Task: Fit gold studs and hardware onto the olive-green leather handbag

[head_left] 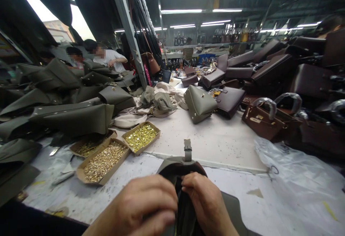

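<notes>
An olive-grey handbag lies in front of me at the near edge of the table, its dark lining showing in the opening. A short strap with a metal buckle sticks up from its far side. My right hand pinches the edge of the dark lining between thumb and fingers. Left of the opening, my left hand has its fingers curled towards the thumb, slightly blurred; whatever they may hold is hidden. Beyond it stand cardboard trays of small gold-coloured metal parts and shiny yellow pieces.
Olive bag bodies are heaped at left. Dark brown handbags pile up at right, beside clear plastic sheeting. An olive bag and cloth pieces lie mid-table. A metal post rises behind; people sit beyond.
</notes>
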Demonstrator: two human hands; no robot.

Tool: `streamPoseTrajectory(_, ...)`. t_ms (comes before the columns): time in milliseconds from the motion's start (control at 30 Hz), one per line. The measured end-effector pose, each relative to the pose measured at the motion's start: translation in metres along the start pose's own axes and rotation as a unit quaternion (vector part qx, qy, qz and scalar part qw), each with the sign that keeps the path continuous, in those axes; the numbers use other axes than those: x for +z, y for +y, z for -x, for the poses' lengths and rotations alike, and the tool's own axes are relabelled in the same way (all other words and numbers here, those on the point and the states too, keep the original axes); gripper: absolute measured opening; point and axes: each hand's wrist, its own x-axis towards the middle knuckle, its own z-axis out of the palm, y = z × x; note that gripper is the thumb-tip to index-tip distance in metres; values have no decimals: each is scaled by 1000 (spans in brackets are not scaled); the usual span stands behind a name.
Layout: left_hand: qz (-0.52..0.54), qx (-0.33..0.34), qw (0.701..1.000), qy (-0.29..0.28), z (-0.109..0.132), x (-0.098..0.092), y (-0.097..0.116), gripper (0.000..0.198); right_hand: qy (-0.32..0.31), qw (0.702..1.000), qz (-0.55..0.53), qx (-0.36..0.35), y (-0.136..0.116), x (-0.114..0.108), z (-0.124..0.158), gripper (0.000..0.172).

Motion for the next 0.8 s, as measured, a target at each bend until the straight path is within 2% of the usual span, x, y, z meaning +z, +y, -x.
streamPoseTrajectory(33,-42,-40,997,58,-6,-2,-6,18,-5,1000,-7,9,-1,-1,-2,14)
streamPoseTrajectory(67,-85,-74,989,91,-13,-2,-11,19,-12,1000,-17,15,-2,-1,-5,13)
streamPoseTrajectory(100,-121,-102,982,97,-20,-1,-15,21,-22,999,-27,14,-3,-2,-9,12)
streamPoseTrajectory(200,-163,-156,974,15,-44,5,-23,28,-49,998,-43,-12,-6,-4,-21,10)
streamPoseTrajectory(267,-155,-187,969,-37,-57,9,-27,23,-53,998,-41,-20,-6,-4,-26,10)
streamPoseTrajectory(367,-114,-215,968,-59,-69,14,-37,15,-47,998,-39,-19,-4,-1,-30,11)
streamPoseTrajectory(500,-19,-201,979,-19,-69,21,-52,24,-61,997,-24,-33,1,1,-34,14)
streamPoseTrajectory(600,30,-190,981,33,-64,22,-60,26,-83,996,-3,-38,5,-2,-47,15)
streamPoseTrajectory(800,26,-245,960,135,-53,18,-70,31,-160,981,50,-96,12,-8,-76,12)
